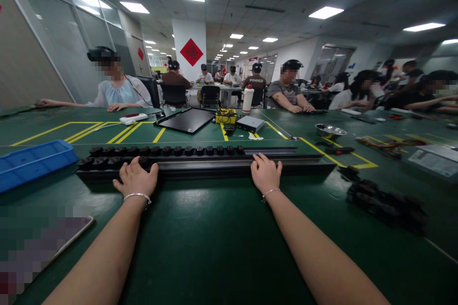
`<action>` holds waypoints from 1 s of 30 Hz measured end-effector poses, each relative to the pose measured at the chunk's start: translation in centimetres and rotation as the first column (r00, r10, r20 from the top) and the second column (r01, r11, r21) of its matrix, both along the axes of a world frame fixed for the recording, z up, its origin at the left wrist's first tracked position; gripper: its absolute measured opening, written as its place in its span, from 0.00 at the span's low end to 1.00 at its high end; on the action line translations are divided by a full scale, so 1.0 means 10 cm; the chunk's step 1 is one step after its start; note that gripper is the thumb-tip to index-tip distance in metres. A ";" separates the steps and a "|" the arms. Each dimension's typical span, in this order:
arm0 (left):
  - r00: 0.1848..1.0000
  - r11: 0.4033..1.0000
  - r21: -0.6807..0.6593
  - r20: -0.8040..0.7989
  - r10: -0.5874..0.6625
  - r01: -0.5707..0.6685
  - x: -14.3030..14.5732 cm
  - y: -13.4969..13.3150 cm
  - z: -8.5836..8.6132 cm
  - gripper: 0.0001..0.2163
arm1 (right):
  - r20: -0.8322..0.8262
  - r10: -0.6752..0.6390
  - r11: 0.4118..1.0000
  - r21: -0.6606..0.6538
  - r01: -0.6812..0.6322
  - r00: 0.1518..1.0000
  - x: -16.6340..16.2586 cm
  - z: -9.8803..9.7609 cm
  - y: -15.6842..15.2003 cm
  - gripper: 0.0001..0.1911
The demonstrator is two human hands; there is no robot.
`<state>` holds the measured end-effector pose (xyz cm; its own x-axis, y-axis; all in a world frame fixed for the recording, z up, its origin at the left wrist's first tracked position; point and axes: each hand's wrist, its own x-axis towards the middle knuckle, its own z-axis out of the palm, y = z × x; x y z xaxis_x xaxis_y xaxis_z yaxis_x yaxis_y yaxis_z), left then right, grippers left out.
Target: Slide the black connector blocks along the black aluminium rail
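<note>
Long black channel rails [203,167] lie side by side across the table in front of me. Rows of small black knob-like pieces [171,151] fill much of the back rail and the left end of the nearer one. My left hand [138,180] rests over the near rail's left part, fingers spread, touching its edge beside the black pieces. On the bare right part of the same rail lies my right hand [265,174], fingertips over the edge and thumb apart. Neither hand shows a loose piece in it; the undersides of both are hidden.
A blue plastic bin [36,164] stands at left. Blurred black parts [386,205] lie at right, near a metal bowl [331,130]. Further back are a dark flat panel [189,120], a grey box [249,124] and a white bottle [248,99]. Other people sit across the table.
</note>
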<state>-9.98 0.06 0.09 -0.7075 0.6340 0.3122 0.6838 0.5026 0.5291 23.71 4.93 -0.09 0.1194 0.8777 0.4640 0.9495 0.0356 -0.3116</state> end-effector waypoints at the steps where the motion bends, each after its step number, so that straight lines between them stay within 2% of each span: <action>1: 1.000 1.000 0.000 -0.003 0.001 -0.001 0.00 0.00 0.00 0.31 | 0.000 0.001 1.000 0.001 -0.001 1.000 0.00 0.00 0.00 0.22; 16: 1.000 1.000 0.020 -0.028 -0.004 0.004 0.03 -0.02 0.02 0.31 | 0.008 -0.014 1.000 0.022 0.013 1.000 -0.02 -0.01 -0.01 0.21; 22: 1.000 1.000 0.009 -0.026 0.010 -0.010 0.02 -0.02 0.00 0.30 | 0.049 -0.004 1.000 -0.028 0.006 0.999 -0.01 0.00 -0.01 0.23; 30: 1.000 1.000 -0.021 0.013 0.013 -0.013 0.04 -0.05 0.07 0.29 | 0.032 -0.009 0.997 -0.071 0.011 0.999 -0.01 0.03 -0.03 0.23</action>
